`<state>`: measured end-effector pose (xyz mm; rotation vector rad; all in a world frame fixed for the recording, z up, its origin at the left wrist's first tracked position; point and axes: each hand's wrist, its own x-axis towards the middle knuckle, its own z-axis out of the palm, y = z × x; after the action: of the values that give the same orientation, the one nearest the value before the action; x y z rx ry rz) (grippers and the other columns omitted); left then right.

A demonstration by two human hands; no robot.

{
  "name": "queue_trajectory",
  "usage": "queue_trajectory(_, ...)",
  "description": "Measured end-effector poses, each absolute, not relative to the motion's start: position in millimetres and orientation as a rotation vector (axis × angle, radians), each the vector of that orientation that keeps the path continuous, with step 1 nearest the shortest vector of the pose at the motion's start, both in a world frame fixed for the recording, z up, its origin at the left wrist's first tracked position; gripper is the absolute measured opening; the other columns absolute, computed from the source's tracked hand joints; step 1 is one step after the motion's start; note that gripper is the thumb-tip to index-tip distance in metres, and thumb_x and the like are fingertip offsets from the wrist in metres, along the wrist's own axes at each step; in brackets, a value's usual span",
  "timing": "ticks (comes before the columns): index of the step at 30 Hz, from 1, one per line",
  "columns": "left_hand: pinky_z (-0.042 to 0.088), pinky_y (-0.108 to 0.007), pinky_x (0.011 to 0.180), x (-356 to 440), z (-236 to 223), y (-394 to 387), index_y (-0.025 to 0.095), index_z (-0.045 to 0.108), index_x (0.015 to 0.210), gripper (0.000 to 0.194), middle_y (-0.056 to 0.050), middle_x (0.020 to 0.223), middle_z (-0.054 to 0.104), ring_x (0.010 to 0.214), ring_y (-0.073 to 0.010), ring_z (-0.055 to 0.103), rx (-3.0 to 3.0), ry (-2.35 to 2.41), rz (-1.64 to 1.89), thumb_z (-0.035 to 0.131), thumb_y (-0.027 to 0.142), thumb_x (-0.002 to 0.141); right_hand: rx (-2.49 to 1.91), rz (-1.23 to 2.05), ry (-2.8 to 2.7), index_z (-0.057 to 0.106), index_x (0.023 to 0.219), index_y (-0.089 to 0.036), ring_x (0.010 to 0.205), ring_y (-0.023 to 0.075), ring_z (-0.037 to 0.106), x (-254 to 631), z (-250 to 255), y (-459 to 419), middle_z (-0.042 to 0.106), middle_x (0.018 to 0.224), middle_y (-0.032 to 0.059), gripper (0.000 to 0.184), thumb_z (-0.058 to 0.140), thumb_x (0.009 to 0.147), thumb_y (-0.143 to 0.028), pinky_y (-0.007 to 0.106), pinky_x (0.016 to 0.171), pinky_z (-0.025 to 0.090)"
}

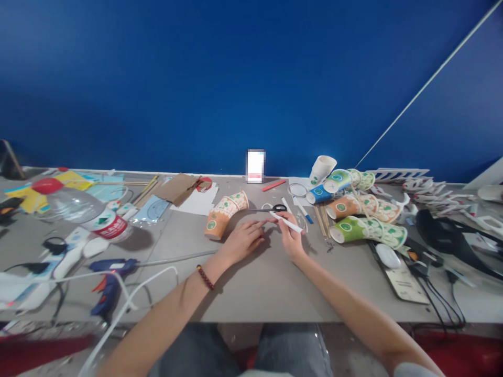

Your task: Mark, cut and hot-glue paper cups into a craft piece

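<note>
Gripping the pen (294,226) in the right hand (291,241), slanted above the table (271,298). Probably light, stiff and smooth, apt to roll; best taken by mid-barrel. In the left hand (244,239), bent-fingered close to the pen's end, cannot tell of any hold. Just beyond, see scissors (279,208). Beside the left hand, find joined cups (220,220): likely light, easily dented, to be held gently around the sides.

The pen (290,224) in the right hand (291,236) is before the scissors (280,208), left of the sticks (323,221).
</note>
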<state>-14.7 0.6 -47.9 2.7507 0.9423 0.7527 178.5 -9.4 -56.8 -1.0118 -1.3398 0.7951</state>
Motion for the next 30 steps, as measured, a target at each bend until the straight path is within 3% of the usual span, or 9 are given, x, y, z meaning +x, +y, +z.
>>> queue_trajectory(14,0.049,-0.046,0.100,-13.3,-49.8,1.3,0.020,0.066,0.101,0.021,-0.011,0.140,0.058,0.122,-0.0260,0.056,2.708,0.956,0.765,0.047,0.028,0.098,-0.913,0.951,-1.155,0.056,0.104,-0.024,0.093,0.0226,0.073,178.7,-54.8,-6.9,0.074,0.090,0.0034,0.027,0.056,0.092,-0.049,0.042,0.094,0.052)
queue_trajectory(19,0.051,-0.036,0.091,-11.3,-41.4,-6.1,0.018,0.063,0.104,0.025,-0.010,0.105,0.068,0.101,-0.0205,0.063,2.470,0.979,0.896,0.039,0.024,0.100,-0.816,1.281,-0.886,0.056,0.098,-0.027,0.087,0.0234,0.075,179.6,-53.0,0.5,0.073,0.085,-0.0008,0.032,0.070,0.081,-0.050,0.036,0.084,0.054)
queue_trajectory(24,0.047,-0.027,0.075,-10.6,-34.5,-14.6,0.019,0.063,0.096,0.022,-0.003,0.085,0.067,0.079,-0.0153,0.061,2.255,1.141,0.893,0.040,0.021,0.096,-0.725,1.538,-0.723,0.059,0.099,-0.028,0.094,0.0238,0.075,183.1,-46.3,2.7,0.075,0.087,-0.0013,0.033,0.075,0.075,-0.044,0.038,0.093,0.053)
queue_trajectory(27,0.041,-0.024,0.064,-10.7,-34.2,-16.9,0.019,0.065,0.086,0.018,0.002,0.068,0.061,0.063,-0.0124,0.056,2.168,1.320,0.916,0.053,0.031,0.092,-0.709,1.635,-0.713,0.061,0.099,-0.028,0.097,0.0232,0.074,183.8,-41.6,0.5,0.075,0.089,-0.0008,0.028,0.073,0.077,-0.041,0.038,0.096,0.052)
queue_trajectory(30,0.041,-0.023,0.063,-11.8,-37.1,-16.1,0.019,0.067,0.096,0.026,0.002,0.067,0.061,0.063,-0.0123,0.056,2.157,1.411,0.995,0.061,0.044,0.090,-0.706,1.722,-0.728,0.061,0.101,-0.028,0.096,0.0229,0.075,182.2,-38.0,-3.5,0.075,0.092,-0.0008,0.026,0.071,0.079,-0.039,0.038,0.093,0.054)
